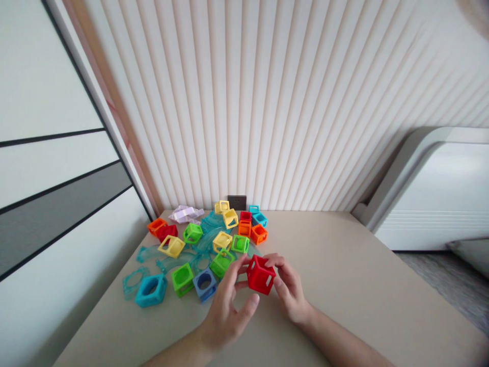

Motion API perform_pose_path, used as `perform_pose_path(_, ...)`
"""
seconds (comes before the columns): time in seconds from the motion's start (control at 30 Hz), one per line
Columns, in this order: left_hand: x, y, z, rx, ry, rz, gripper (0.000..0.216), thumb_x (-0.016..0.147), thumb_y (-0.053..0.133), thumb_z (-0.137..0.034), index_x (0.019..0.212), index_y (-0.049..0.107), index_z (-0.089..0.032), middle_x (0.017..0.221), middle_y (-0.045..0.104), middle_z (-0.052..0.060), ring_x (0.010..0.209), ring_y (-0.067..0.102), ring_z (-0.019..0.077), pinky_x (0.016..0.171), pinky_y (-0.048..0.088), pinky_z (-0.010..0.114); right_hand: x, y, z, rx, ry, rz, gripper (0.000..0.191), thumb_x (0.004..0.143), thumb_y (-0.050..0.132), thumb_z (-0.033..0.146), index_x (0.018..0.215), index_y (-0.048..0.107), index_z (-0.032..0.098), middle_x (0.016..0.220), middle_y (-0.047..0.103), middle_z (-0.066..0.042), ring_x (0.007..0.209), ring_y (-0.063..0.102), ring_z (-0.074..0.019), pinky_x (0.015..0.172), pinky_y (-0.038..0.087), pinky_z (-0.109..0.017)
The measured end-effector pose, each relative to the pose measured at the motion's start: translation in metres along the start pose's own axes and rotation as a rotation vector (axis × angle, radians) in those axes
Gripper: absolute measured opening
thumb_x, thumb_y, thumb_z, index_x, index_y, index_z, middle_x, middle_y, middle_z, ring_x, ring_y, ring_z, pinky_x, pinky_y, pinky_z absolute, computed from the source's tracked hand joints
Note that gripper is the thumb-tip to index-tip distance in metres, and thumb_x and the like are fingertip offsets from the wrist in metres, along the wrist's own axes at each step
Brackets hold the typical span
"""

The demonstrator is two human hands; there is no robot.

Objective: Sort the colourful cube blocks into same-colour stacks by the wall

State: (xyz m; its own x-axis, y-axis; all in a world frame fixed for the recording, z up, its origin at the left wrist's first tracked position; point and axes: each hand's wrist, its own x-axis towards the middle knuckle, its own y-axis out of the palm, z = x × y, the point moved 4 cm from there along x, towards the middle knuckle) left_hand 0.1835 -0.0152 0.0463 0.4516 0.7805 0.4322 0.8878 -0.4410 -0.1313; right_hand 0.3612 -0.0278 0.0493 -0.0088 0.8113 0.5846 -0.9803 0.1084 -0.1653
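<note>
A red hollow cube block (261,275) is held up over the table, tilted, with cut-out openings in its sides. My right hand (292,293) grips it from the right between thumb and fingers. On the cube's other side is my left hand (233,306), its thumb standing apart from the block. The left fingers reach behind the cube's left edge; whether they touch it I cannot tell. Close to the left hand lie a blue block with a round hole (205,285), a green block (222,263) and another green block (182,279).
Translucent teal track pieces (179,260) lie among several yellow, orange, red and green blocks. A turquoise ring-shaped block (151,290) is at left. Clear purplish plastic pieces (186,214) and a dark wall socket (237,202) are at the back. A ribbed wall (260,102) bounds the table (344,275).
</note>
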Motion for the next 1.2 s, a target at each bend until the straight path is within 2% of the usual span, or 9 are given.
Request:
perform_pose_path(0.1, -0.001, 0.002, 0.007, -0.048, -0.144, 0.007, 0.060, 0.094, 0.062, -0.034, 0.148, 0.038, -0.022, 0.144, 0.055, 0.016, 0.128, 0.060, 0.0298, 0.101, 0.056, 0.045, 0.002, 0.007, 0.009, -0.056, -0.069, 0.138, 0.032, 0.100, 0.046, 0.051, 0.111, 0.059, 0.024, 0.101, 0.067, -0.011, 0.092, 0.064, -0.0253, 0.082, 0.055, -0.040)
perform_pose_path(0.2, 0.000, 0.002, 0.009, -0.076, -0.198, 0.018, 0.055, 0.092, 0.064, -0.037, 0.141, 0.046, -0.020, 0.137, 0.059, 0.015, 0.122, 0.063, 0.0285, 0.100, 0.056, 0.044, 0.004, 0.010, 0.016, -0.090, -0.124, 0.200, 0.030, 0.100, 0.046, 0.049, 0.115, 0.058, 0.025, 0.102, 0.067, -0.012, 0.093, 0.065, -0.0253, 0.082, 0.056, -0.040)
perform_pose_path(0.5, 0.005, 0.004, 0.008, -0.225, -0.259, -0.042, 0.047, 0.089, 0.067, -0.044, 0.128, 0.053, -0.021, 0.122, 0.066, 0.010, 0.113, 0.066, 0.0254, 0.099, 0.055, 0.041, 0.002, 0.008, 0.011, -0.208, -0.108, 0.187, 0.030, 0.101, 0.046, 0.043, 0.123, 0.055, 0.024, 0.105, 0.068, -0.011, 0.094, 0.065, -0.0249, 0.084, 0.055, -0.038)
perform_pose_path(0.7, 0.003, 0.002, 0.016, -0.207, -0.302, -0.059, 0.052, 0.088, 0.069, -0.044, 0.130, 0.051, -0.021, 0.128, 0.064, 0.012, 0.117, 0.064, 0.0259, 0.102, 0.053, 0.043, 0.003, 0.008, 0.011, -0.214, -0.104, 0.192, 0.029, 0.100, 0.048, 0.039, 0.124, 0.054, 0.024, 0.106, 0.068, -0.011, 0.093, 0.065, -0.0243, 0.084, 0.055, -0.038)
perform_pose_path(1.2, 0.005, 0.001, 0.009, -0.196, -0.301, -0.032, 0.047, 0.087, 0.070, -0.043, 0.126, 0.054, -0.021, 0.122, 0.067, 0.010, 0.114, 0.065, 0.0251, 0.096, 0.057, 0.039, 0.003, 0.008, 0.012, -0.170, -0.122, 0.226, 0.026, 0.100, 0.047, 0.038, 0.121, 0.057, 0.025, 0.108, 0.068, -0.011, 0.100, 0.065, -0.0256, 0.088, 0.055, -0.039)
